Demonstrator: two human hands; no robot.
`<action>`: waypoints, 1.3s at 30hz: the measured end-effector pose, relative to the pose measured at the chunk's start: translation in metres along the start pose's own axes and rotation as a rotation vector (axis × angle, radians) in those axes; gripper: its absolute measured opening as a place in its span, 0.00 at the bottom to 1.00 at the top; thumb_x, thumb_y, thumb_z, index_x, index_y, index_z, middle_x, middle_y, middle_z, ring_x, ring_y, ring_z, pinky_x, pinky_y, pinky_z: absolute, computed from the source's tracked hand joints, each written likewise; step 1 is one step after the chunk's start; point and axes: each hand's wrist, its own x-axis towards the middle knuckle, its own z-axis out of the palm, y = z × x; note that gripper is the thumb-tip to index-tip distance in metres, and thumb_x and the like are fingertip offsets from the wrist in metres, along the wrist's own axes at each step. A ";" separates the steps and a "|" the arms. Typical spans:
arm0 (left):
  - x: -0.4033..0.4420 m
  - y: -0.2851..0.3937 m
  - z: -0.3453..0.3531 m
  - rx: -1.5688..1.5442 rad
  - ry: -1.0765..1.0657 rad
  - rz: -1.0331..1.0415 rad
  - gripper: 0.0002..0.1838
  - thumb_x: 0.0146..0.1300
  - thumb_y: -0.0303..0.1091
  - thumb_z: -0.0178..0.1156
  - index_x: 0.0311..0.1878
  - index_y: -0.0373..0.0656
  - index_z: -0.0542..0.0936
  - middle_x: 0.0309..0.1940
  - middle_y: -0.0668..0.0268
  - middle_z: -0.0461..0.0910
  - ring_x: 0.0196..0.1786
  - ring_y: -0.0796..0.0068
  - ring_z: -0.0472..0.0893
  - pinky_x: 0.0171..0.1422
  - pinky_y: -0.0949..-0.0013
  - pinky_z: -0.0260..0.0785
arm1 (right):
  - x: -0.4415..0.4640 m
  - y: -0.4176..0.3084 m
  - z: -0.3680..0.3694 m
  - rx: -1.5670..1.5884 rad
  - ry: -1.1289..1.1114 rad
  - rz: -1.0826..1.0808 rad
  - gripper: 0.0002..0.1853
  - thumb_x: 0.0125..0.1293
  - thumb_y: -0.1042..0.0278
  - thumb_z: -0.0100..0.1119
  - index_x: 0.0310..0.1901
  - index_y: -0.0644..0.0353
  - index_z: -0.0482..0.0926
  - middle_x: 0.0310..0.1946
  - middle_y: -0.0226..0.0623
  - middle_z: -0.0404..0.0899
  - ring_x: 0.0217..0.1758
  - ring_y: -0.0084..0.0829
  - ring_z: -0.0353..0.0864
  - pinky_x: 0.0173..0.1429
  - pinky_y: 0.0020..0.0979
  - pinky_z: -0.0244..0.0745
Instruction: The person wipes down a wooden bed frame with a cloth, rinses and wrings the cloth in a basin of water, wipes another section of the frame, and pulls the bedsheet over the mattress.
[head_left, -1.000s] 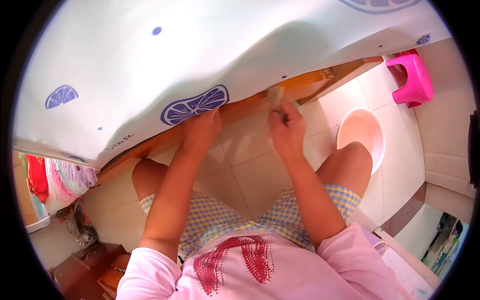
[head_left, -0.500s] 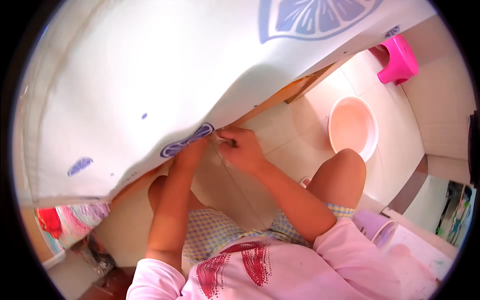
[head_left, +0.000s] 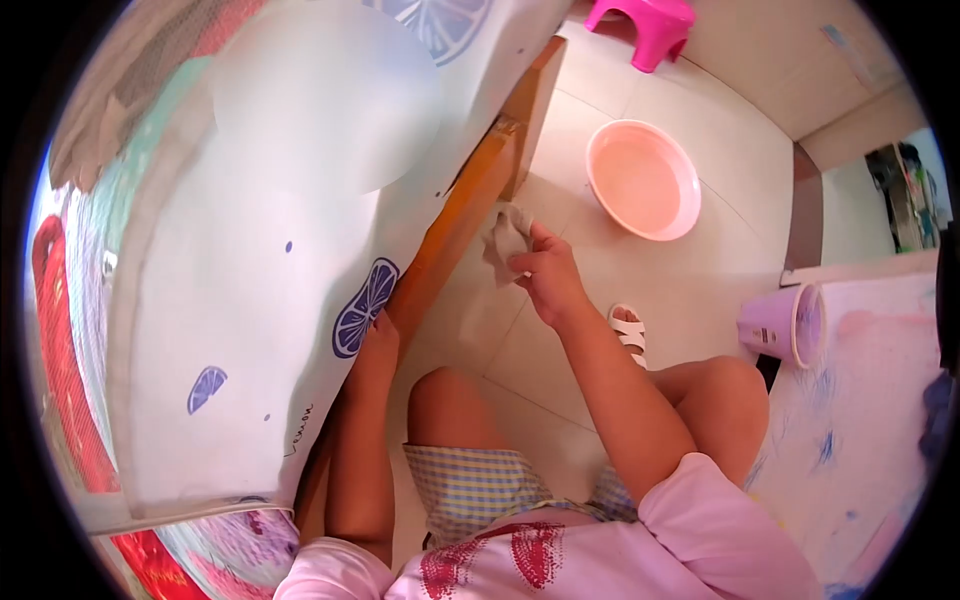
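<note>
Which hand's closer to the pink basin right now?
Right. The right hand, holding a greyish cloth, is just short of the basin, over the floor. The left hand is farther off, at the lemon-print cover's edge, fingers partly hidden.

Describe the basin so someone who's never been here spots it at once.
Find the white cover printed with blue lemon slices. On the tiled floor beside it sits the basin: wide, round, pink inside with a paler rim, unlike the magenta stool and narrower purple bucket.
</note>
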 end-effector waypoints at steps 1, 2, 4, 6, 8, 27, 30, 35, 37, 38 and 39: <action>0.000 -0.001 0.001 0.096 0.008 0.044 0.15 0.69 0.23 0.49 0.54 0.44 0.79 0.48 0.63 0.81 0.50 0.64 0.80 0.53 0.66 0.71 | -0.002 -0.001 -0.001 0.010 0.013 -0.028 0.27 0.53 0.87 0.48 0.57 0.61 0.76 0.41 0.32 0.81 0.35 0.23 0.79 0.33 0.22 0.70; -0.001 0.000 0.020 -0.300 0.025 -0.096 0.13 0.68 0.22 0.49 0.52 0.43 0.79 0.47 0.63 0.80 0.51 0.64 0.80 0.55 0.67 0.70 | 0.000 -0.002 -0.003 -0.071 0.018 -0.014 0.27 0.53 0.87 0.48 0.56 0.61 0.76 0.41 0.32 0.81 0.36 0.23 0.78 0.34 0.22 0.70; 0.007 0.000 0.017 -0.707 0.048 -0.212 0.11 0.68 0.22 0.49 0.49 0.41 0.79 0.47 0.63 0.80 0.51 0.65 0.79 0.56 0.67 0.70 | -0.002 -0.014 -0.006 -0.148 0.036 -0.013 0.27 0.53 0.87 0.48 0.56 0.61 0.76 0.40 0.31 0.80 0.37 0.23 0.78 0.34 0.23 0.70; 0.015 -0.002 0.012 -1.057 -0.036 -0.375 0.16 0.67 0.27 0.49 0.56 0.39 0.76 0.54 0.58 0.77 0.56 0.63 0.76 0.62 0.66 0.67 | 0.006 -0.025 -0.011 -0.279 0.061 0.063 0.24 0.53 0.86 0.47 0.54 0.62 0.77 0.39 0.31 0.79 0.39 0.24 0.77 0.38 0.27 0.72; 0.017 0.000 0.000 -1.094 -0.028 -0.385 0.15 0.67 0.27 0.49 0.55 0.41 0.77 0.52 0.60 0.79 0.54 0.64 0.77 0.60 0.67 0.67 | 0.025 -0.012 -0.024 -0.342 0.059 -0.024 0.23 0.54 0.85 0.47 0.53 0.63 0.77 0.39 0.35 0.80 0.41 0.29 0.78 0.41 0.31 0.73; 0.025 0.002 -0.033 -0.649 -0.462 -0.461 0.20 0.64 0.30 0.50 0.58 0.33 0.73 0.54 0.45 0.77 0.58 0.51 0.77 0.66 0.58 0.65 | 0.128 -0.052 -0.027 -0.954 -0.046 -0.667 0.23 0.53 0.82 0.51 0.53 0.60 0.76 0.41 0.50 0.76 0.42 0.51 0.78 0.45 0.45 0.74; 0.021 -0.002 -0.032 -0.664 -0.462 -0.426 0.23 0.61 0.32 0.52 0.58 0.31 0.73 0.55 0.45 0.77 0.58 0.51 0.77 0.67 0.56 0.65 | 0.122 -0.045 -0.026 -0.806 -0.050 -0.624 0.24 0.52 0.81 0.53 0.54 0.60 0.77 0.43 0.51 0.76 0.44 0.52 0.78 0.47 0.45 0.75; -0.003 -0.002 -0.009 -0.483 -0.323 -0.251 0.24 0.61 0.31 0.52 0.59 0.28 0.71 0.56 0.44 0.76 0.58 0.52 0.77 0.67 0.56 0.65 | 0.106 -0.029 -0.006 -1.026 -0.194 -0.679 0.24 0.52 0.77 0.56 0.54 0.62 0.77 0.42 0.51 0.76 0.42 0.53 0.79 0.48 0.44 0.75; -0.003 0.002 -0.009 -0.746 -0.233 -0.413 0.20 0.63 0.29 0.52 0.57 0.32 0.74 0.57 0.49 0.77 0.58 0.55 0.78 0.67 0.59 0.66 | 0.099 -0.015 0.002 -1.064 -0.219 -0.699 0.23 0.52 0.76 0.57 0.54 0.63 0.77 0.41 0.50 0.77 0.40 0.51 0.80 0.45 0.43 0.76; -0.001 0.005 -0.012 -0.835 -0.196 -0.466 0.19 0.63 0.29 0.52 0.57 0.34 0.75 0.58 0.50 0.77 0.58 0.56 0.78 0.67 0.59 0.66 | 0.094 -0.008 0.005 -1.107 -0.241 -0.717 0.23 0.52 0.74 0.58 0.53 0.63 0.77 0.41 0.49 0.77 0.39 0.49 0.81 0.43 0.43 0.77; 0.010 0.006 -0.029 -0.956 -0.117 -0.491 0.17 0.63 0.26 0.53 0.55 0.38 0.77 0.57 0.55 0.78 0.58 0.58 0.78 0.66 0.62 0.66 | 0.089 -0.004 0.009 -1.106 -0.233 -0.722 0.23 0.52 0.74 0.58 0.53 0.63 0.77 0.41 0.49 0.77 0.39 0.49 0.81 0.43 0.43 0.77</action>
